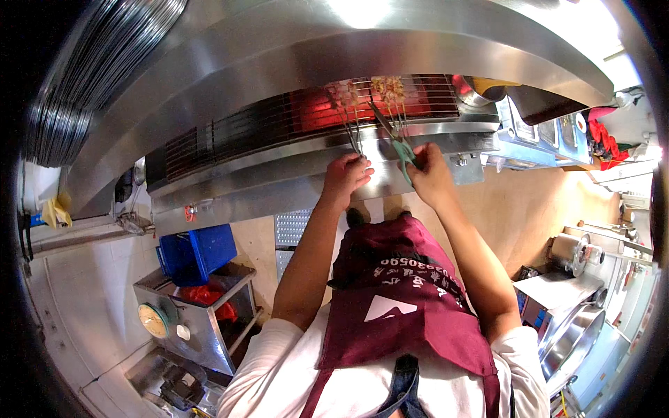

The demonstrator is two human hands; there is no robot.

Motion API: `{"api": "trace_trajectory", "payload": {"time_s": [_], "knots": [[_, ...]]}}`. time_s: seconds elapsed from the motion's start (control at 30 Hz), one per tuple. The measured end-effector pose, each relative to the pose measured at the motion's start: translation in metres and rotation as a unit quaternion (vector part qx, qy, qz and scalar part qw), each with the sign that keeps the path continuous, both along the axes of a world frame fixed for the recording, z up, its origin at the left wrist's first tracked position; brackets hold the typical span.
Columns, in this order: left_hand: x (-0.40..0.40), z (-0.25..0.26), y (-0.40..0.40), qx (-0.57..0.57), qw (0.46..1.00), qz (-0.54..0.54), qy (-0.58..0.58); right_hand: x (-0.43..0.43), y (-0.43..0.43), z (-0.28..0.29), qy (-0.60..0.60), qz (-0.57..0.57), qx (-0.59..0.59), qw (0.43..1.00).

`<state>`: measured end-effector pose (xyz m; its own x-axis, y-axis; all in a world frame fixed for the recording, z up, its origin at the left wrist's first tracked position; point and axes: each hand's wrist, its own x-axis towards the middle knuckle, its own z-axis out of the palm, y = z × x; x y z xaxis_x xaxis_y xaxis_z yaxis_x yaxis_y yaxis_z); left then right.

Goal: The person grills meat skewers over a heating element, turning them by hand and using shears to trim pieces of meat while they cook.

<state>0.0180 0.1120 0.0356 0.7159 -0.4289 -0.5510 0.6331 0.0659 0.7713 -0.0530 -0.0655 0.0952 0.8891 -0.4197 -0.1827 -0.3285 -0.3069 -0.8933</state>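
My left hand grips the ends of several metal skewers, whose pale meat pieces lie over the red-glowing part of a grill rack. In my right hand is a pair of scissors with green handles, the blades pointing up and left between the two groups of skewers. Browned meat pieces on further skewers rest on the rack just right of the blade tips. Whether my right hand also touches those skewers I cannot tell.
A steel hood hangs low over the grill. Its steel front ledge runs before me. A metal pot stands at the rack's right end, with containers on a counter beyond. At lower left, a blue plastic bin sits on a steel cabinet.
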Motion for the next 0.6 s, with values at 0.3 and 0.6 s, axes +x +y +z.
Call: {"api": "trace_trajectory", "payload": {"time_s": [0.3,0.6], "knots": [[0.002,-0.014,-0.005,-0.021,0.997,0.062,0.028,0.07,0.023,-0.01,0.063,-0.002,-0.254,0.965],[0.002,-0.024,-0.003,-0.052,0.995,0.069,0.039,0.1,0.037,0.004,0.155,-0.001,-0.332,0.931]]}}
